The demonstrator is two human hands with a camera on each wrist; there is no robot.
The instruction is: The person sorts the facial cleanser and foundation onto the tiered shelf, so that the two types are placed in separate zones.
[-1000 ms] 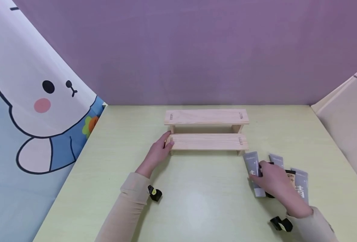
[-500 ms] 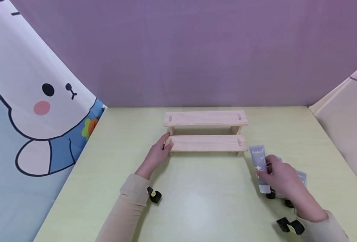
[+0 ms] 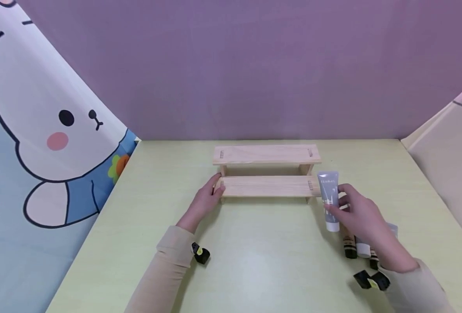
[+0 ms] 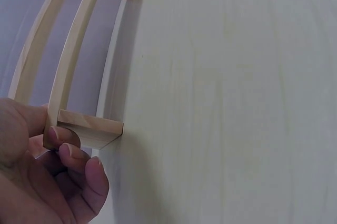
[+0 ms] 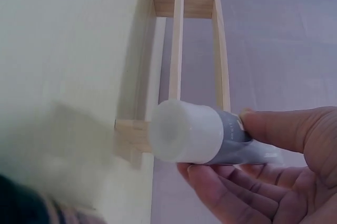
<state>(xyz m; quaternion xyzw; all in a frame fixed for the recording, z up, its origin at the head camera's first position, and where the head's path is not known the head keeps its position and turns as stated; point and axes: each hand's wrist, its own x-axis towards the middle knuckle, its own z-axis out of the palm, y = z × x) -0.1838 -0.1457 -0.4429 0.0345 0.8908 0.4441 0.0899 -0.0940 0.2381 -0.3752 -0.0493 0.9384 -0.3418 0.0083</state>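
Observation:
A two-tier wooden rack (image 3: 266,186) stands near the back of the table. My left hand (image 3: 202,201) grips the left end of its lower board; the left wrist view shows thumb and fingers around the board's end (image 4: 66,84). My right hand (image 3: 361,215) pinches a grey tube (image 3: 329,195), cap down, beside the rack's right end. In the right wrist view the tube's white cap (image 5: 184,132) faces the camera, with thumb and fingers of the hand (image 5: 284,166) on either side of the tube.
Under and beside the right hand lie several tubes, among them one with a black cap (image 3: 350,252) and one with a white cap (image 3: 363,249). A purple cloth (image 3: 254,69) hangs behind the table (image 3: 246,261); a cartoon-print cloth (image 3: 39,143) hangs at the left.
My right hand has lifted the grey tube off the other tubes and moved it away from me, towards the rack's right end. My left hand stays on the rack.

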